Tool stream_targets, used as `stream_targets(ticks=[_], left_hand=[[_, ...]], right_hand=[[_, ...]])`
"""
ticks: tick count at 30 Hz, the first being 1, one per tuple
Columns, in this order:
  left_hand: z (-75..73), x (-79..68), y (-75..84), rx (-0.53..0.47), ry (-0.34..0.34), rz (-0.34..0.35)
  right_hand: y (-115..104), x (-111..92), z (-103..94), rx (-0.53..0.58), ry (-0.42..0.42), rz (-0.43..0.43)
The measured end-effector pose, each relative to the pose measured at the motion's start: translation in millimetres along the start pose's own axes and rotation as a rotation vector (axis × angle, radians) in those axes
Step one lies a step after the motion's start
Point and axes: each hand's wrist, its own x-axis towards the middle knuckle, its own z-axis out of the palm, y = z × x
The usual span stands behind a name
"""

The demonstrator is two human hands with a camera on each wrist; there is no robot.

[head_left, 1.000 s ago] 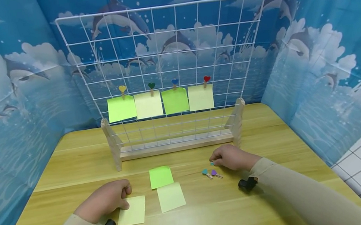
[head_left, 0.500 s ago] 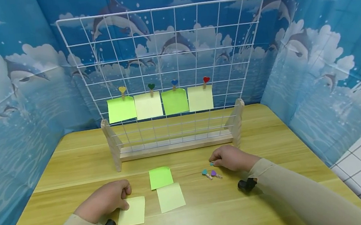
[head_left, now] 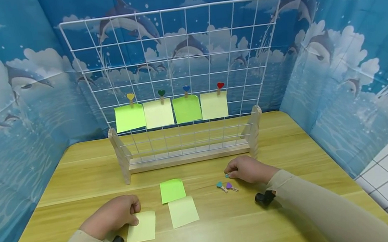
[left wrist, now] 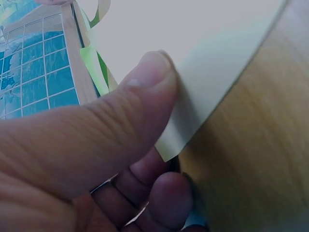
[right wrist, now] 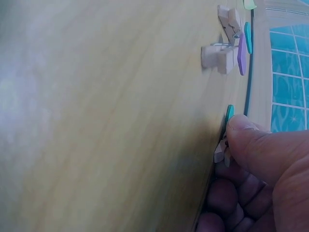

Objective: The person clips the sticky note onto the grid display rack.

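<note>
My left hand (head_left: 113, 217) pinches the upper left corner of a pale yellow sticky note (head_left: 145, 228). In the left wrist view the thumb lies on top of the note (left wrist: 207, 92), with fingers curled beneath its corner. At the right, my right hand (head_left: 247, 169) holds a small wooden clothespin with a teal top (right wrist: 229, 116) between thumb and fingers, low over the table. Beside it lie a clothespin with a teal heart (head_left: 220, 184) and another with a purple heart (head_left: 229, 185). A green sticky note (head_left: 172, 190) touches a second pale yellow note (head_left: 184, 211) mid-table.
Behind stands a white wire grid (head_left: 189, 57) on a wooden base (head_left: 189, 157). Several notes hang in a row on it, such as a green note (head_left: 129, 117), under heart clothespins like the red one (head_left: 220, 86). Dolphin-print curtains (head_left: 343, 38) surround the wooden table (head_left: 229, 233).
</note>
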Motion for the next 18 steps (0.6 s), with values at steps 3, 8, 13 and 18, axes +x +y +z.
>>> stream_targets(ticks=[3, 8, 13, 18], left_hand=[[0.3, -0.8, -0.8, -0.003, 0.000, 0.009], [1.3, -2.0, -2.5, 0.008, 0.004, 0.041], [1.4, -3.2, -4.7, -0.022, -0.003, 0.055], [1.5, -5.0, -9.3, -0.066, -0.009, 0.105]], right_hand=[[0.5, -0.2, 0.3, -0.002, 0.002, 0.000], [-0.1, -1.3, 0.5, -0.005, 0.005, 0.000], [-2.1, -2.5, -1.5, 0.000, 0.001, 0.003], [-2.9, -3.1, -1.4, 0.013, -0.001, 0.001]])
